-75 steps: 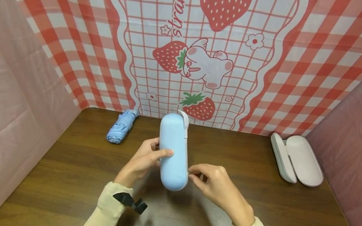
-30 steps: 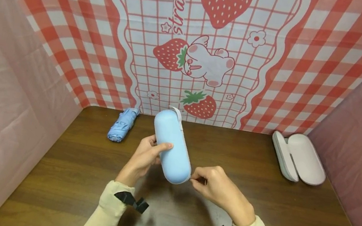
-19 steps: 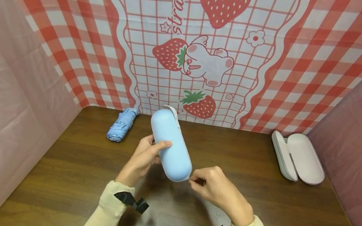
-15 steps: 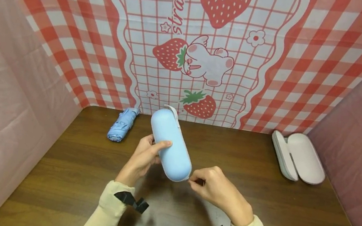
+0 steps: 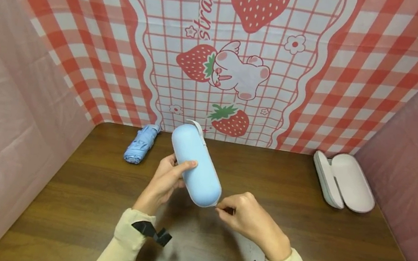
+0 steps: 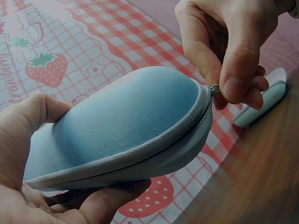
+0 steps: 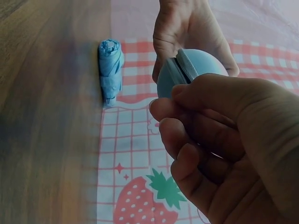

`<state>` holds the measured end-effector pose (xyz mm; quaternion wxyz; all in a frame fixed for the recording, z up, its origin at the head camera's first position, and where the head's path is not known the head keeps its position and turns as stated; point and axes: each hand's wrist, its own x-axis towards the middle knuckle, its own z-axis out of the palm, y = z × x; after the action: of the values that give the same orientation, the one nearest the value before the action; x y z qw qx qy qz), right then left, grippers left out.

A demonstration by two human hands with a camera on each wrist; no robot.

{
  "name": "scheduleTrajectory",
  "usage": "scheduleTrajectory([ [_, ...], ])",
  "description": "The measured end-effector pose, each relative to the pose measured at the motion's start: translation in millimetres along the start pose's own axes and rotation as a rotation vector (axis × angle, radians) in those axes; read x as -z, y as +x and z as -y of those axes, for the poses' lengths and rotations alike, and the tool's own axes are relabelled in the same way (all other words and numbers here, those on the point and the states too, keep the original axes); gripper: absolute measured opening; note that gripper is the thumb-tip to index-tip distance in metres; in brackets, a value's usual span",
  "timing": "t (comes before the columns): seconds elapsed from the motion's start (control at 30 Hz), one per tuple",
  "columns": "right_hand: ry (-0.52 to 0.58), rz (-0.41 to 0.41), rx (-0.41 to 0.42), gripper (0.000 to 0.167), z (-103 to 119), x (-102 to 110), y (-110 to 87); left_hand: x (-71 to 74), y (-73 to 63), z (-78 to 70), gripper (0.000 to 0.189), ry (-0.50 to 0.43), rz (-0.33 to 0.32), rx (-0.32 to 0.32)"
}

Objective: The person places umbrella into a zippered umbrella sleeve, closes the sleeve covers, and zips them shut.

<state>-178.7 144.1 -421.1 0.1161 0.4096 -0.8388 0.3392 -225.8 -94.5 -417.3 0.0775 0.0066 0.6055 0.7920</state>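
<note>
A light blue zippered hard case (image 5: 203, 181), rounded at both ends, hangs tilted above the table, with a pale strap (image 5: 197, 128) at its far end. My left hand (image 5: 162, 182) grips it from the left, thumb across the top and fingers beneath. At its near right end, my right hand (image 5: 250, 220) pinches the small metal zipper pull (image 6: 214, 88) between thumb and forefinger. The left wrist view shows a dark gap along the seam (image 6: 154, 150), running up to the pull. What the case holds inside is hidden.
A folded blue umbrella (image 5: 141, 144) lies at the table's back left. Toward the back right, a pale glasses case (image 5: 353, 183) lies with its lid open. A red-and-white strawberry cloth (image 5: 240, 81) hangs behind the wooden table (image 5: 80, 201).
The blue case has tilted further, its far end swinging left and its near end rising slightly. My right hand has followed the zipper pull around from the right side to the near end.
</note>
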Motion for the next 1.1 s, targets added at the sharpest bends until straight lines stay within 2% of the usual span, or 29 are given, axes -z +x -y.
scheduleTrajectory([
  [0.33, -0.013, 0.001, -0.024, 0.011, 1.9, -3.5, 0.6, -0.5, 0.1, 0.0, 0.057, -0.018, -0.014, -0.009],
  [0.7, -0.006, -0.007, 0.031, 0.010, 3.0, -10.3, 1.4, -0.3, 0.9, -0.1, 0.057, -0.045, -0.034, -0.009],
  [1.1, -0.034, 0.030, 0.052, 0.009, 5.2, -13.5, 1.4, -2.3, 0.5, 1.8, 0.059, -0.055, -0.024, -0.014],
])
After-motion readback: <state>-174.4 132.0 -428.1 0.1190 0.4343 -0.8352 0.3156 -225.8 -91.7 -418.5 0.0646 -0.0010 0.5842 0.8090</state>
